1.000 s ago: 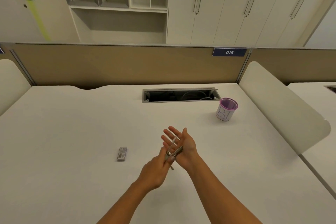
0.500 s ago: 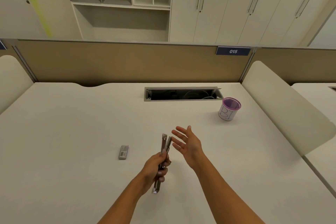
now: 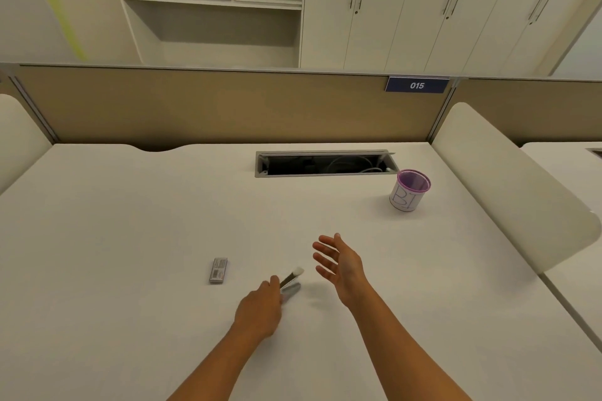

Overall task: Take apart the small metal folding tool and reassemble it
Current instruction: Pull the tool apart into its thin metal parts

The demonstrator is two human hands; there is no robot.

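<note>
My left hand [image 3: 260, 306], seen from the head camera, grips the small metal folding tool [image 3: 291, 283]. The fingers curl round its near end and its two arms poke out low over the white surface [image 3: 130, 221]; blur hides whether it touches. My right hand [image 3: 338, 262] hovers just beside, fingers spread, holding nothing.

I judge the taking-apart is under way, since a small flat metal piece [image 3: 218, 270] lies apart to the left, likely one of its parts. The next move calls for the right hand to pinch a free arm. A purple-rimmed cup [image 3: 409, 190] and a cable slot [image 3: 325, 163] sit well beyond, out of the way.
</note>
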